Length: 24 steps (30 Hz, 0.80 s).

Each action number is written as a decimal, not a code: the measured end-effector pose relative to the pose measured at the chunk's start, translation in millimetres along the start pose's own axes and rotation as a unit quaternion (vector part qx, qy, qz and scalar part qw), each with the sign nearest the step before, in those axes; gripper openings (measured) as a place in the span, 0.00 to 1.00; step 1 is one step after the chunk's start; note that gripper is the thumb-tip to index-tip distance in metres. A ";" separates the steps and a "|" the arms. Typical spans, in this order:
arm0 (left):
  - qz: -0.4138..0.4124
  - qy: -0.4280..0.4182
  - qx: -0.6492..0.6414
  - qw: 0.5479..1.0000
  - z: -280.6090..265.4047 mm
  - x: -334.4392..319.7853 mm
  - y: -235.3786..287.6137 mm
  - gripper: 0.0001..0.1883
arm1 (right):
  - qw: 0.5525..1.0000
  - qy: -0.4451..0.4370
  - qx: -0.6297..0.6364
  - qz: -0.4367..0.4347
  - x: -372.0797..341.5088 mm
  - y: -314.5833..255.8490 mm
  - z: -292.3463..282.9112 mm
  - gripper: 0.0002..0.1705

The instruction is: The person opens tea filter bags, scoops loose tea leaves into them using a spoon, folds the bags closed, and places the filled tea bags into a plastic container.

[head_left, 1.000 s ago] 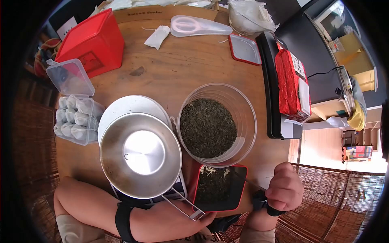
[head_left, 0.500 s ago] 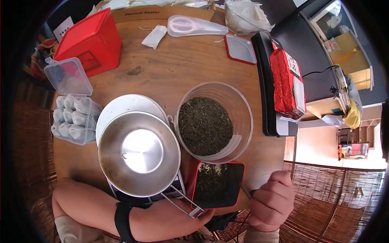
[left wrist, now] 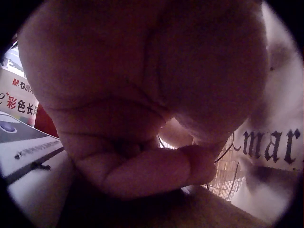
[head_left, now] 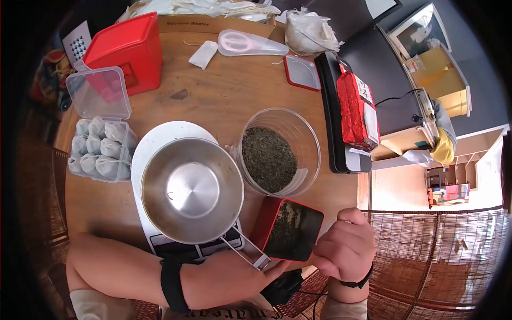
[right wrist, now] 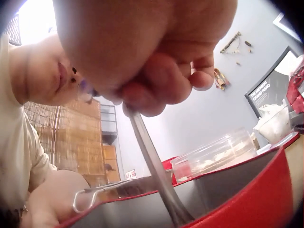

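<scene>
So the right hand [head_left: 346, 245] has its fingers curled up snug round a thin, flat grey metal handle [right wrist: 154, 164], no gap to speak of. The handle slants down into a square red tin with a dark inside [head_left: 263, 221], right by the bench's near edge, and whatever is on its lower end is out of sight. Dark dried leaves [head_left: 281, 230] sit in the tin.

The left hand [head_left: 229, 280] is low at the near edge, under the pan handle, one digit reaching along the tin's near side. Its wrist view has the fingers bent in toward the palm, but it's so dark I can't tell if they've got hold of anything.

Next out, left of the tin, there's a round stainless steel pan with a wire handle [head_left: 160, 213] on a white kitchen scale [head_left: 157, 134]. Just beyond the tin is a clear round plastic tub [head_left: 309, 154], dark leaves in that too.

Over by the bench's left edge: a hinged clear plastic box [head_left: 98, 93], lid up, full of white pouches [head_left: 101, 149]. Far left corner has a chunky red plastic container [head_left: 125, 53]. Along the right edge, a shiny red foil brick pack [head_left: 353, 109] lies on a long black machine [head_left: 333, 114].
</scene>
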<state>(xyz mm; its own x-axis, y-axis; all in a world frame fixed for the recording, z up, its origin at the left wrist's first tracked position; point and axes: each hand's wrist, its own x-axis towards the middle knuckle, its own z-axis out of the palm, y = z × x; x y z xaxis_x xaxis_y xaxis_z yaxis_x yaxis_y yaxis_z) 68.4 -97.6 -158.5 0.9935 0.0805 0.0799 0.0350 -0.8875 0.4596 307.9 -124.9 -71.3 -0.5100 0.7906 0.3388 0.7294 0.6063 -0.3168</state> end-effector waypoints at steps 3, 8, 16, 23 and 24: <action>-0.005 -0.036 0.006 0.999 -12.7 3.1 2.9 0.35 | 1.000 0.011 0.022 0.007 -2.3 0.4 2.2 0.17; 0.002 -0.020 0.030 0.999 8.8 2.3 1.9 0.35 | 0.997 0.028 0.057 0.041 -9.6 0.7 3.7 0.16; 0.011 0.037 0.044 0.998 11.7 3.0 1.2 0.28 | 0.952 0.157 0.196 0.176 -49.5 16.6 10.8 0.19; -0.018 -0.106 0.091 0.990 -12.6 7.2 5.2 0.27 | 0.880 0.180 0.356 0.259 -65.0 29.2 17.7 0.21; -0.014 -0.039 0.080 0.996 -6.5 6.9 3.3 0.27 | 0.868 0.183 0.384 0.256 -65.7 32.7 19.5 0.20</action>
<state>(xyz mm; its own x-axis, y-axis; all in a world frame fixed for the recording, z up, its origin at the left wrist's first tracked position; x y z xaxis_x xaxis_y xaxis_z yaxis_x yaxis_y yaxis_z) 74.7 -97.1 -150.7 0.9971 0.0761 -0.0024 0.0730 -0.9468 0.3136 356.4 -155.3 -121.1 0.0735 0.9784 0.1934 0.2271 0.1724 -0.9585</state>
